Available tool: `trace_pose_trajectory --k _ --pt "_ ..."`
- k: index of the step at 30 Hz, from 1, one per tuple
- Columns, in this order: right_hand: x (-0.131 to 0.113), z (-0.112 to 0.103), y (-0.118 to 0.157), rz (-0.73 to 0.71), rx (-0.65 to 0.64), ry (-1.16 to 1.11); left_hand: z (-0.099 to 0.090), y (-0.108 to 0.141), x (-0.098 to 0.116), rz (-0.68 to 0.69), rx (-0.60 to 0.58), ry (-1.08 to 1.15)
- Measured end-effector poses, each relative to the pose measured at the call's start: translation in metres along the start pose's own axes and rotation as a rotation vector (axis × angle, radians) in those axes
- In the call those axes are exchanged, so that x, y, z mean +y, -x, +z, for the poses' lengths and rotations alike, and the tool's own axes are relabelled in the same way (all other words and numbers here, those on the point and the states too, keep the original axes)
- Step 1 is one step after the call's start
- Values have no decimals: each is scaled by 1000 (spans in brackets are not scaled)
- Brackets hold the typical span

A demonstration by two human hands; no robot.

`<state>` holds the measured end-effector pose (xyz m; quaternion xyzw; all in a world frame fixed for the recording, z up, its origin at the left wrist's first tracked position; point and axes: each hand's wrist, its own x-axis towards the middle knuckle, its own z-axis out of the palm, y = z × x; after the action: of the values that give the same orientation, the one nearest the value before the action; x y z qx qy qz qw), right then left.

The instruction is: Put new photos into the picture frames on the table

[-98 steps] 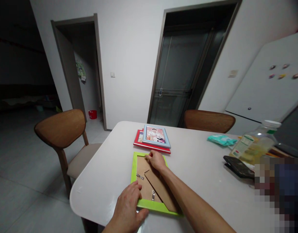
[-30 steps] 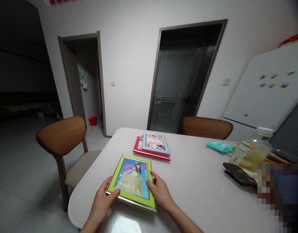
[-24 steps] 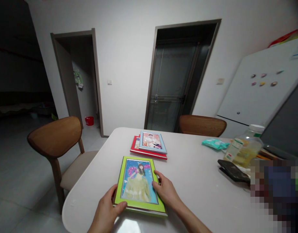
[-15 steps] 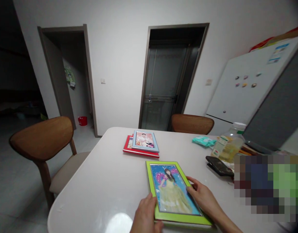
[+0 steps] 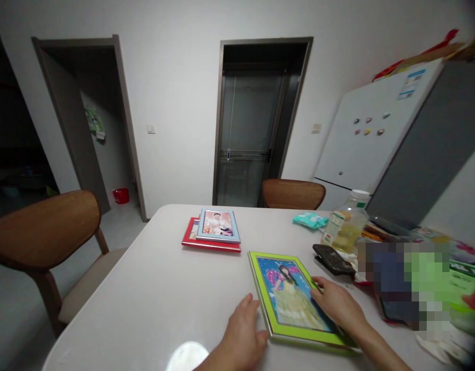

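A picture frame with a lime-green border [image 5: 299, 336] lies tilted slightly on the table in front of me, showing a figure in a pale yellow dress on blue. My right hand [image 5: 340, 306] grips its right edge, thumb on top and the other fingers partly hidden. Just off the lower left edge is my left hand [image 5: 243, 332], fingers stretched out and holding nothing. Farther back, a light-blue picture frame [image 5: 217, 239] rests on top of a red picture frame [image 5: 210, 247].
On the right stand a plastic bottle [image 5: 345, 221] of yellow liquid, a teal packet [image 5: 310, 220] and a dark wallet-like item [image 5: 333, 258]. Beyond them is a cluttered, partly blurred pile. Wooden chairs [image 5: 293, 193] [image 5: 44, 229] flank the white table [image 5: 144, 293].
The green frame has shifted right relative to my left hand, which has come off its edge. My right hand stays on it. The view has turned slightly right.
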<state>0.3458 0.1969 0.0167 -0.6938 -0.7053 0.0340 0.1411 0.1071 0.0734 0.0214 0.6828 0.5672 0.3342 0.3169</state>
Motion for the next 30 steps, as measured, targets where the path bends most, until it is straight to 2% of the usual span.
trace_pose_trajectory --k 3,7,10,13,17,21,24,30 --pt "-45 -6 -7 -161 148 -17 -29 0 -27 -107 159 142" --pt "-134 1 -29 -407 127 -100 -62 -3 -52 -188 263 257" --pt "-190 15 -54 -502 105 -109 -74 -3 -58 -237 314 372" --pt "-224 26 -71 -572 86 -106 -77 -5 -62 -263 349 515" --pt "-238 32 -68 -654 75 -101 -79 -10 -69 -347 394 738" --pt "-227 31 -40 -700 63 -119 -82 -18 -70 -446 428 965" --pt "-214 28 -18 -700 60 -143 -77 -27 -63 -490 427 1089" --pt "-200 29 8 -503 102 -132 -56 -33 -43 -516 391 1174"
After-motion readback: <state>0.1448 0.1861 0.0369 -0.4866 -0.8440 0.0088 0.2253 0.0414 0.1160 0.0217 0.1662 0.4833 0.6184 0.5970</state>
